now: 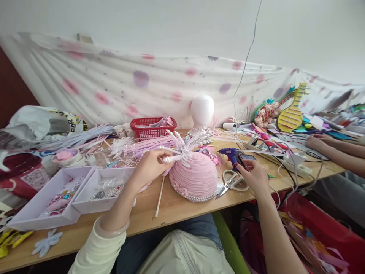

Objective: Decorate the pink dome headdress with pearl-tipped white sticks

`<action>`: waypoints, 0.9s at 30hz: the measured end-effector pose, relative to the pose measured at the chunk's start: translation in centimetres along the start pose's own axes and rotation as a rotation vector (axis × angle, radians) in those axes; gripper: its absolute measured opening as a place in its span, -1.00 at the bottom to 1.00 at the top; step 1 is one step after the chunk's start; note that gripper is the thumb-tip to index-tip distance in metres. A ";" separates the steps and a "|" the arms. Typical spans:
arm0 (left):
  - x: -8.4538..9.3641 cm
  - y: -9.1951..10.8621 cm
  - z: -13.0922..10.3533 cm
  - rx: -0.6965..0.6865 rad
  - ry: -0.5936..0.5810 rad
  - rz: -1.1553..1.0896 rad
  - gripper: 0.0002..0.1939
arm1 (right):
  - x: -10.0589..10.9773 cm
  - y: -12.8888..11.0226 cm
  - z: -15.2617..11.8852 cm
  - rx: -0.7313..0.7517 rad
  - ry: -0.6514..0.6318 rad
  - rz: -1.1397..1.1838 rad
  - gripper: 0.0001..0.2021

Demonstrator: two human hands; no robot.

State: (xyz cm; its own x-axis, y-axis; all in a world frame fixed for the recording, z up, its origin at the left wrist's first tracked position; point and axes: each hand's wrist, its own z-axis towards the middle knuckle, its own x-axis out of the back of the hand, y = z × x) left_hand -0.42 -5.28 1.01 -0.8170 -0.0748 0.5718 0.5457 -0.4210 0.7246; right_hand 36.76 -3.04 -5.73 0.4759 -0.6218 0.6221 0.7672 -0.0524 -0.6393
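A domed form [194, 177] wrapped in pink cord, edged with pearl beads, sits on the table in front of me. White pearl-tipped stems [184, 150] fan out from its top. My left hand [154, 167] pinches one beaded stem at the dome's upper left. To the right, my right hand [253, 173] is at the handle end of a blue glue gun [229, 154] and a dark phone-like object [246, 156]. Whether its fingers grip either one is unclear. Scissors [230, 183] lie between that hand and the dome, and a thin pale stick [160, 198] lies left of the dome.
White boxes [85, 173] of beads and gems stand at left. Behind are a red basket [154, 131], bundles of pink stems [151, 144] and a white foam head [202, 110]. Power strips [281, 156] with cables and another person's hands [319, 141] are at right.
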 end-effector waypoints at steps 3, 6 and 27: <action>-0.6 -0.8 -1.1 0.006 -0.025 -0.056 -0.82 | -0.2 0.1 0.1 -0.007 -0.018 -0.040 -0.52; -1.1 -1.0 -1.9 -0.002 -0.015 -0.044 -0.80 | -0.3 0.0 0.2 -0.023 -0.024 -0.078 -0.51; -1.1 0.4 -1.1 0.047 0.210 -0.042 -0.68 | -0.7 -0.9 3.3 -0.019 -0.068 -0.229 -0.62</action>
State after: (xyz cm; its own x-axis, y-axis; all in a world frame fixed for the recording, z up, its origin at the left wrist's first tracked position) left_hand 0.47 -6.40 0.23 -0.8576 -0.2470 0.4512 0.5141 -0.3859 0.7660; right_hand 37.19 0.00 -4.10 0.3190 -0.5378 0.7804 0.8504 -0.2010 -0.4862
